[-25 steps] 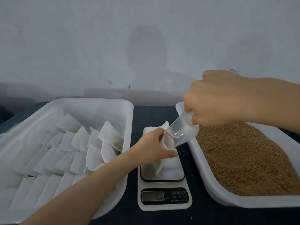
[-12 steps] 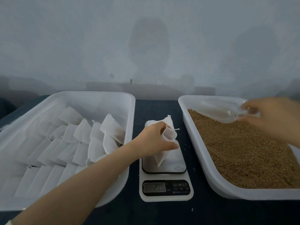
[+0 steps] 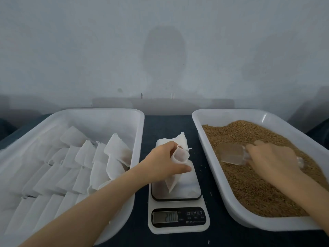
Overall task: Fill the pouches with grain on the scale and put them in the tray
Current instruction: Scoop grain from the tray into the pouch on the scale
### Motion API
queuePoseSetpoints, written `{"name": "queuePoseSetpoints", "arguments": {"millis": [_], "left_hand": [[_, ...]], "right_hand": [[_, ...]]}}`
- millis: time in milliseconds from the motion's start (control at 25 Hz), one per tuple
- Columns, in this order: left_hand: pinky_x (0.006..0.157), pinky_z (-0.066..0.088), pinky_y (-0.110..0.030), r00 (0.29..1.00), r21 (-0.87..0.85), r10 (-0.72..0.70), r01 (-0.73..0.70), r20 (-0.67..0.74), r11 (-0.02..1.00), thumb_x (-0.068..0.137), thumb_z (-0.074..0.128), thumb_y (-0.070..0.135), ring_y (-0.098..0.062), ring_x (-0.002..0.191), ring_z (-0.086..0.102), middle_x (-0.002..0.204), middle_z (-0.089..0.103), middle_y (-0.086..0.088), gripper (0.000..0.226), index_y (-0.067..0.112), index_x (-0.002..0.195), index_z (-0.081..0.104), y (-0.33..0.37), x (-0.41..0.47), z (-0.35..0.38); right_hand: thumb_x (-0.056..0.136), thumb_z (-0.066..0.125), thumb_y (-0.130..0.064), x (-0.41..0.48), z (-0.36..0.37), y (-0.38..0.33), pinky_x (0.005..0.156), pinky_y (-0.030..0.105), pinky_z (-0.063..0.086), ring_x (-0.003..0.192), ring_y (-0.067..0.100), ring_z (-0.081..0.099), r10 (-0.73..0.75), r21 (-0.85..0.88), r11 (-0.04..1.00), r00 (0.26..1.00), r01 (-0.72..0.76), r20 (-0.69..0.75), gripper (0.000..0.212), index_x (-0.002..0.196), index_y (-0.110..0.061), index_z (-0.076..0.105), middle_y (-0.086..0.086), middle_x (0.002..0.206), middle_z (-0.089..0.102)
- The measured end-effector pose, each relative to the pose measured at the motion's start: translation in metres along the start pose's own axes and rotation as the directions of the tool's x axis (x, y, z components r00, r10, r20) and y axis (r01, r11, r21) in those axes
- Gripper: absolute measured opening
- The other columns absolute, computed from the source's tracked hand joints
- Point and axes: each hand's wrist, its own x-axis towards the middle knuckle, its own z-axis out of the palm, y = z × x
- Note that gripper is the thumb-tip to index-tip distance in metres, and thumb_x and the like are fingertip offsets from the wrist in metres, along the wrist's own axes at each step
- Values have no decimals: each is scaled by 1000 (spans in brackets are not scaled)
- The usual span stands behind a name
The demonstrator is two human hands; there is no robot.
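Dark table [image 3: 169,125]: scale [image 3: 178,228] display reads roughly 200; left grip [image 3: 163,161] pinches pouch [image 3: 180,155], mouth up, tip down on scale; right grip [image 3: 272,157] curls round scoop [image 3: 231,154] lying across grain [image 3: 249,189]

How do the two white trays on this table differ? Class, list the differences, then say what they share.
The left tray holds rows of white pouches; the right tray holds loose brown grain. The right hand holds a clear scoop in the right tray's grain; no tool shows in the left tray. Both are white, rounded rectangles flanking the scale.
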Motion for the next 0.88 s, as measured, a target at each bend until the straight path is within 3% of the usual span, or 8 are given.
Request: {"name": "queuePoseSetpoints", "arguments": {"millis": [160, 320, 480, 640, 760, 880], "left_hand": [[75, 49, -23, 1000, -11, 3, -3, -4, 1000, 72, 75, 46, -10, 90, 59, 100, 59, 14, 46, 32, 108, 50, 0, -1, 0], [75, 49, -21, 1000, 2, 3, -3, 0, 1000, 74, 75, 45, -10, 90, 59, 102, 58, 14, 47, 31, 110, 50, 1, -1, 0], [77, 50, -22, 1000, 12, 1, -1, 4, 1000, 75, 75, 45, -10, 92, 59, 104, 58, 13, 47, 31, 112, 49, 2, -1, 0], [77, 49, -22, 1000, -5, -3, 3, 10, 1000, 75, 75, 43, -10, 92, 59, 104, 58, 14, 47, 32, 112, 48, 3, -1, 0], [76, 48, -21, 1000, -2, -2, 3, 12, 1000, 75, 75, 44, -10, 91, 58, 103, 57, 14, 48, 32, 112, 49, 3, -1, 0], [73, 48, -20, 1000, -14, -6, 6, 15, 1000, 74, 75, 45, -9, 90, 59, 101, 58, 15, 47, 32, 111, 49, 2, -1, 0]], "right_hand": [[92, 50, -39, -3, 3, 7, 47, 23, 34, 65, 7, 56, 20, 228, 973, 999, -29, 43, 11, 97, -34, 59, -13, 82, 56], [83, 60, -54, -3, 11, 19, 48, 21, 39, 58, 0, 55, 70, 447, 886, 988, -125, 138, 14, 89, -41, 58, -18, 71, 58], [79, 65, -52, -2, 18, 34, 61, 26, 53, 64, 3, 61, 52, 596, 787, 980, -159, 193, 16, 88, -40, 61, -14, 80, 66], [79, 68, -47, -5, 22, 45, 64, 28, 56, 69, 11, 66, 24, 668, 726, 976, -166, 216, 11, 85, -38, 63, -15, 82, 67], [78, 70, -41, -6, 22, 51, 66, 26, 53, 76, 5, 63, 14, 746, 644, 978, -170, 210, 9, 84, -36, 66, -17, 87, 66], [78, 69, -41, -8, 19, 56, 60, 18, 45, 79, 1, 60, 23, 759, 630, 981, -165, 195, 8, 84, -39, 64, -19, 91, 64]]}}
